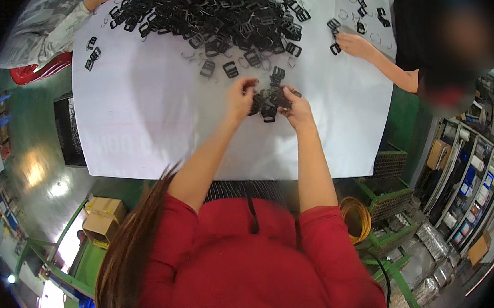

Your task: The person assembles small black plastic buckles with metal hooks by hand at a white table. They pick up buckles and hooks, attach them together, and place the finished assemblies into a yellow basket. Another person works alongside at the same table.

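Black plastic buckles lie in a large heap [231,15] at the far side of the white table [141,121]. In front of it, a small cluster of black buckles [268,113] sits between my two hands. My left hand [242,100] is at the cluster's left side, its fingers curled around buckles there. On the right, my right hand [296,106] closes its thumb and fingers on a black buckle [280,98]. Another buckle [277,73] lies just beyond the cluster. Two loose buckles, one of them a square one [230,69], rest between the heap and my left hand.
A co-worker's hands [355,44] handle buckles at the table's right side. Another person's sleeve [59,44] reaches in at the far left, near a few loose buckles [92,53]. A black crate [69,131] stands beside the table's left edge.
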Motion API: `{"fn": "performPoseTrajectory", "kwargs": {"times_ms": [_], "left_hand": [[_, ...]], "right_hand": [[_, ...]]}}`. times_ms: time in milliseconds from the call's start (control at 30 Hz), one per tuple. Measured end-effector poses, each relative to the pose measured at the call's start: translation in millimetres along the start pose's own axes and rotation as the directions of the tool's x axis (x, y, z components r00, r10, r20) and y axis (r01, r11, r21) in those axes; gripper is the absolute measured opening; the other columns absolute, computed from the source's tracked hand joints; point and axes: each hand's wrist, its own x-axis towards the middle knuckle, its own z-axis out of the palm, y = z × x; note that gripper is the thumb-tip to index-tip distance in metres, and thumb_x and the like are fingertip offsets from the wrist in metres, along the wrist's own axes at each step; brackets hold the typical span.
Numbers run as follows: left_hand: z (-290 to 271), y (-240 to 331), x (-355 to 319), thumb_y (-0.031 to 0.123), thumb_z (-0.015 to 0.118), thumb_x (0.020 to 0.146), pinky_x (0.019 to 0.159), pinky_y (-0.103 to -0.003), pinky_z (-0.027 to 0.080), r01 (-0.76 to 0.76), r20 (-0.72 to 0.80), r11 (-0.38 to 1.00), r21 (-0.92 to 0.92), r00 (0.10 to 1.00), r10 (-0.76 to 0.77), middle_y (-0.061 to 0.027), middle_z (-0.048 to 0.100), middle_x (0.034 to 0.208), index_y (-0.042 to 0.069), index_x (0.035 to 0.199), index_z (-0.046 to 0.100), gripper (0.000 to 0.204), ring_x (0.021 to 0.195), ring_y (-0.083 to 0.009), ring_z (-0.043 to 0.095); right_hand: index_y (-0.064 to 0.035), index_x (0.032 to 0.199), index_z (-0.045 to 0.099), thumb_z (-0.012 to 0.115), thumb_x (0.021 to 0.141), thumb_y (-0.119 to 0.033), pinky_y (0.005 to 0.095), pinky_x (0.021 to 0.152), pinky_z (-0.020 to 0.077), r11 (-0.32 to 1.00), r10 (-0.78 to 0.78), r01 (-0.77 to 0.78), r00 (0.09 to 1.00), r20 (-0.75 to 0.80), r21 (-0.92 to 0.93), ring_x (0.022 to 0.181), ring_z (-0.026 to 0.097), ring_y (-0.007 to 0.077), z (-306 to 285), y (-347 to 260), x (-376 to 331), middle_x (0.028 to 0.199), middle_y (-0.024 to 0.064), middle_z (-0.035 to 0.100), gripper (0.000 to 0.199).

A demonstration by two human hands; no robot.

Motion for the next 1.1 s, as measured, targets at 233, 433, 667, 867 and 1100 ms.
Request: {"fn": "performPoseTrajectory", "kwargs": {"times_ms": [233,433,667,867,1100], "left_hand": [[-19.5,44.4,13.1,0.007,0.061,0.076,0.087,-0.039,0.04,-0.519,0.288,0.651,0.554,0.853,0.435,-0.0072,0.056,0.108,0.008,0.102,0.058,0.026,0.108,-0.0267,0.048],[21.1,44.6,12.0,0.019,0.063,0.077,0.095,-0.04,0.033,-0.522,0.319,0.455,0.721,0.834,0.451,-0.0051,0.044,0.129,0.012,0.128,0.044,0.054,0.12,-0.0258,0.038],[28.2,34.3,44.9,0.016,0.061,0.074,0.089,-0.038,0.039,-0.601,0.534,0.387,0.699,0.799,0.278,-0.0021,0.05,0.119,0.012,0.112,0.055,0.039,0.113,-0.0237,0.043],[-15.0,25.6,41.7,0.007,0.051,0.078,0.08,-0.038,0.047,-0.489,0.339,0.635,0.598,0.872,0.352,-0.0103,0.061,0.105,0.011,0.11,0.057,0.033,0.098,-0.0284,0.056],[-76.4,24.6,57.4,0.012,0.048,0.087,0.075,-0.029,0.047,0.14,-0.039,0.96,-0.243,0.987,-0.154,-0.0112,0.066,0.091,0.003,0.106,0.059,0.023,0.084,-0.0189,0.063]], "right_hand": [[-0.0086,0.115,0.053,0.049,0.092,-0.015,0.0341,0.071,0.0534,0.993,-0.097,0.091,0.992,0.075,0.073,0.082,0.059,0.0168,-61.6,-2.1,-20.9,0.099,0.0062,0.059,0.025],[-0.0098,0.108,0.058,0.043,0.094,-0.02,0.033,0.062,0.0512,0.949,-0.015,-0.005,0.998,-0.06,-0.316,0.077,0.057,0.0147,-55.9,-24.3,-10.4,0.093,0.0069,0.059,0.023],[-0.0128,0.108,0.057,0.057,0.083,-0.019,0.0391,0.072,0.0483,0.484,-0.567,0.266,0.821,-0.067,-0.834,0.091,0.056,0.0252,-6.0,-19.0,51.5,0.102,0.01,0.054,0.026],[-0.005,0.099,0.056,0.066,0.076,-0.016,0.0399,0.075,0.0472,0.215,-0.604,0.287,0.79,0.104,-0.934,0.094,0.056,0.0346,33.2,4.0,47.7,0.104,0.0141,0.055,0.028],[-0.0077,0.089,0.059,0.066,0.081,-0.023,0.0249,0.055,0.0447,0.987,-0.085,0.111,0.975,0.207,-0.115,0.069,0.057,0.0109,-17.1,-22.1,20.5,0.08,0.0029,0.059,0.019]]}}
